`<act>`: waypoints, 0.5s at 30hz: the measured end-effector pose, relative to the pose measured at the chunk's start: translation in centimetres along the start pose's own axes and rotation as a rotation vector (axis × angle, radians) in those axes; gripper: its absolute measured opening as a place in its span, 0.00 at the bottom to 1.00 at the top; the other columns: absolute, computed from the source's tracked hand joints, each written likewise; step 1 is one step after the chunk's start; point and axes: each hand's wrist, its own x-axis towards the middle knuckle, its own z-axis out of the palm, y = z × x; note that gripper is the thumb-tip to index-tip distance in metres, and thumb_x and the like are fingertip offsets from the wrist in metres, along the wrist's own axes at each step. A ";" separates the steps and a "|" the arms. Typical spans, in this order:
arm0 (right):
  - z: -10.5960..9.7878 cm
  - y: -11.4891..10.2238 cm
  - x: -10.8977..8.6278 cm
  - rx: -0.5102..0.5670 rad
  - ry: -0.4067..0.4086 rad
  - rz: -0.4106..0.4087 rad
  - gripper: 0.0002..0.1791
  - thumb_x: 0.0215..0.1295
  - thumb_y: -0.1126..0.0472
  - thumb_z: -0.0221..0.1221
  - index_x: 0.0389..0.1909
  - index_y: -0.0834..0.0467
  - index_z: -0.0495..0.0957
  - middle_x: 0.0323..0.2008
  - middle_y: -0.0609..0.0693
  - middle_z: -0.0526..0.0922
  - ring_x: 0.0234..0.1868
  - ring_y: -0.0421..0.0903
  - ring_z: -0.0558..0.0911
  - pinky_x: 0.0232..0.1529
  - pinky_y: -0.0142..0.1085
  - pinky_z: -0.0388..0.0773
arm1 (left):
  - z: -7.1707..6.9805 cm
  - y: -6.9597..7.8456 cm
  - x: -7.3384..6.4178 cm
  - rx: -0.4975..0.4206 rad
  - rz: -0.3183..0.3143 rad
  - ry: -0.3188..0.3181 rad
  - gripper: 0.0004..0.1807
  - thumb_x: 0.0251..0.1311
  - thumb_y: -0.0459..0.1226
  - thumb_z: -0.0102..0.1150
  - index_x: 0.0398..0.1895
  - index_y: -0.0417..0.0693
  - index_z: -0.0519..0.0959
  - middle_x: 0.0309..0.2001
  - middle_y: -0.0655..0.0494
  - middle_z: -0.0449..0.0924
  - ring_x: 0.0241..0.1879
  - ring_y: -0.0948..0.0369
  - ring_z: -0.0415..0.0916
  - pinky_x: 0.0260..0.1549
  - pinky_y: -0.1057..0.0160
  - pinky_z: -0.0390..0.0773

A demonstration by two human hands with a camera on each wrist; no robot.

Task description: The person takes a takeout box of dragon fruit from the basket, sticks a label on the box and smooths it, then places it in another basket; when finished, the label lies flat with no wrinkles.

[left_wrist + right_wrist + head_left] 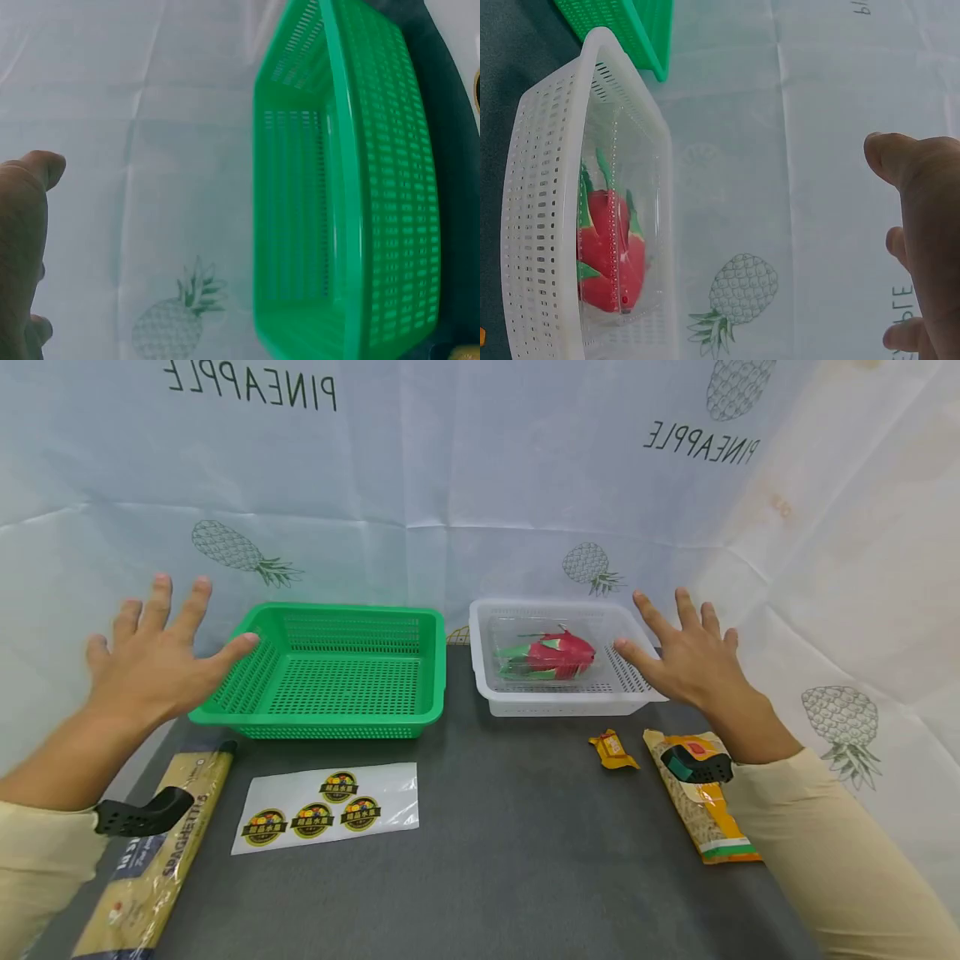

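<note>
My left hand (153,656) is raised with its fingers spread, near the left end of a green plastic basket (345,727). It holds nothing. My right hand (693,660), also spread and holding nothing, hovers by the right end of a white plastic basket (562,706). Inside the white basket lies a red and green dragon fruit (558,656) in a clear plastic box. The right wrist view shows the dragon fruit (615,255) through the clear plastic. Bare mesh covers the bottom of the green basket (397,187).
A spaghetti packet (161,852) lies at the left. A white sheet of round stickers (330,806) is in front of the green basket. Toward the right are a small orange wrapped packet (613,750) and a yellow food bag (701,802). A pineapple-printed cloth (427,485) hangs behind.
</note>
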 end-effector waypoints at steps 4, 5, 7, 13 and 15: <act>0.0 0.1 0.2 0.005 0.010 -0.005 0.45 0.64 0.26 0.37 0.77 0.42 0.39 0.73 0.69 0.36 0.67 0.78 0.40 0.53 0.77 0.39 | 0.5 0.4 0.1 -0.030 0.033 -0.001 0.48 0.65 0.67 0.34 0.77 0.57 0.28 0.73 0.45 0.15 0.69 0.34 0.20 0.51 0.22 0.31; 0.0 0.2 0.2 0.008 0.014 -0.008 0.45 0.64 0.26 0.37 0.77 0.42 0.39 0.73 0.69 0.36 0.67 0.78 0.40 0.53 0.77 0.40 | 0.6 0.6 0.1 -0.038 0.037 -0.002 0.48 0.65 0.67 0.34 0.77 0.57 0.28 0.73 0.45 0.15 0.69 0.34 0.20 0.51 0.22 0.31; 0.0 0.4 0.3 0.017 0.019 -0.012 0.45 0.65 0.27 0.37 0.77 0.42 0.40 0.73 0.70 0.37 0.67 0.78 0.41 0.53 0.77 0.41 | 0.9 1.0 0.1 -0.050 0.044 0.000 0.48 0.65 0.67 0.34 0.77 0.57 0.29 0.73 0.45 0.15 0.69 0.34 0.21 0.51 0.22 0.32; 0.2 0.9 0.6 0.069 0.029 -0.035 0.44 0.66 0.28 0.38 0.77 0.43 0.41 0.72 0.71 0.38 0.67 0.78 0.43 0.54 0.76 0.42 | 1.5 2.7 0.4 -0.079 0.062 -0.001 0.48 0.64 0.68 0.35 0.77 0.60 0.29 0.74 0.47 0.17 0.70 0.35 0.24 0.51 0.22 0.33; 0.3 1.0 0.7 0.081 0.031 -0.041 0.44 0.67 0.28 0.39 0.77 0.43 0.41 0.72 0.71 0.39 0.67 0.78 0.43 0.54 0.76 0.42 | 1.6 3.3 0.6 -0.085 0.067 -0.005 0.48 0.63 0.69 0.34 0.77 0.61 0.29 0.74 0.48 0.17 0.70 0.35 0.24 0.52 0.22 0.32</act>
